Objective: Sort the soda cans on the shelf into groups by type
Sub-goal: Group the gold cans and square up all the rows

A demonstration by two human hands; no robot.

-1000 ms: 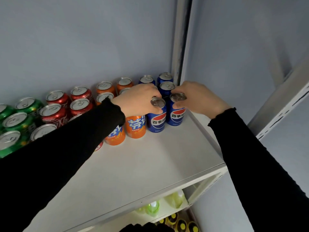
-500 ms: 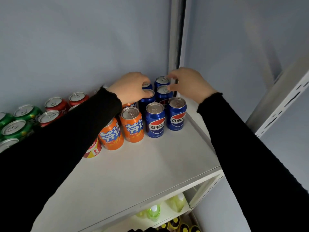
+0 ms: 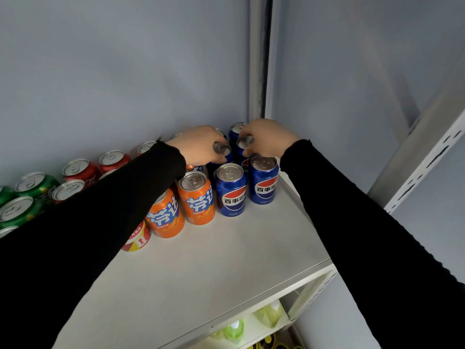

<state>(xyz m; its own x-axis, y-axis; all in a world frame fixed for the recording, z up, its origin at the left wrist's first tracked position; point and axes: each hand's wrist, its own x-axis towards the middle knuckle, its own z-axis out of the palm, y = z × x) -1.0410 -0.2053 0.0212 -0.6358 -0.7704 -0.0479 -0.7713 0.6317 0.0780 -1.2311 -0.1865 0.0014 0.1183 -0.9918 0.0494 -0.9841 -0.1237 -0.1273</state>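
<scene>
Soda cans stand along the back of a white shelf (image 3: 201, 268). Two blue Pepsi cans (image 3: 231, 190) (image 3: 263, 183) stand in front at the right corner. My left hand (image 3: 198, 146) grips a blue can (image 3: 222, 149) in the row behind them. My right hand (image 3: 266, 138) pinches the top of another blue can (image 3: 244, 143) beside it; one more blue can (image 3: 236, 128) stands at the wall. Two orange Fanta cans (image 3: 198, 197) (image 3: 164, 215) stand left of the Pepsi. Red cans (image 3: 80, 170) and green cans (image 3: 35, 183) fill the left; my left sleeve hides some.
A metal upright (image 3: 260, 59) runs up the back corner, and a perforated rail (image 3: 422, 157) slants at the right. The shelf's front half is bare white board. On the lower shelf stand green bottles (image 3: 235, 331) and yellow items.
Both hands left the two front Pepsi cans and moved back to the blue cans in the rear row, where they now take hold. The view shifted downward slightly.
</scene>
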